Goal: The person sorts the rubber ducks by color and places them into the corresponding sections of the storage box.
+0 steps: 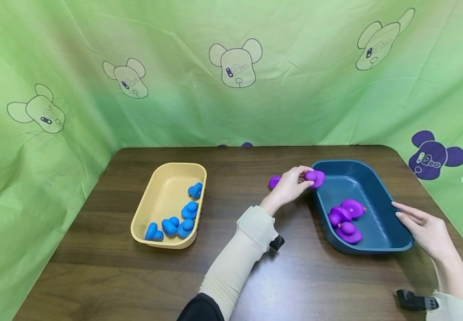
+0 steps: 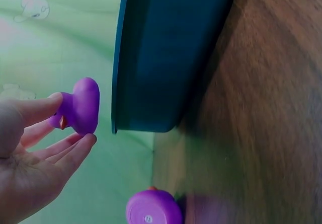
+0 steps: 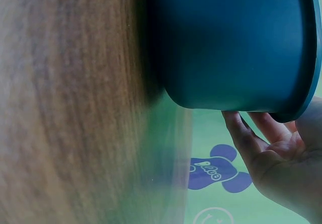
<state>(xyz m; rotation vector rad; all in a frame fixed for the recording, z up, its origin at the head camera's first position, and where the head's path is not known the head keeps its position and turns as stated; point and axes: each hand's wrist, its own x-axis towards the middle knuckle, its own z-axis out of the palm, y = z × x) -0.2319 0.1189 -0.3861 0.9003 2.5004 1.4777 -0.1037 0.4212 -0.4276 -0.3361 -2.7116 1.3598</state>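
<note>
Between thumb and fingers, my left hand (image 1: 289, 187) pinches a purple toy duck (image 1: 315, 178) at the left rim of the blue bin (image 1: 380, 243). The left wrist view shows this duck (image 2: 86, 105) raised beside the bin's outer wall, its orange beak facing the palm. Another purple duck (image 1: 274, 182) is on the table, partly hidden behind the left hand. Inside the bin, 3 purple ducks (image 1: 349, 232) lie close together. My right hand (image 1: 432, 232) touches the bin's right side with extended fingers, which the right wrist view shows against the outer wall (image 3: 231, 48).
A yellow bin (image 1: 151, 200) on the left holds several blue toy ducks (image 1: 189, 210) along its right and near sides. Both bins stand on a dark wooden table (image 1: 107, 276). Green cloth (image 1: 175, 107) with printed mouse heads hangs behind and beside it.
</note>
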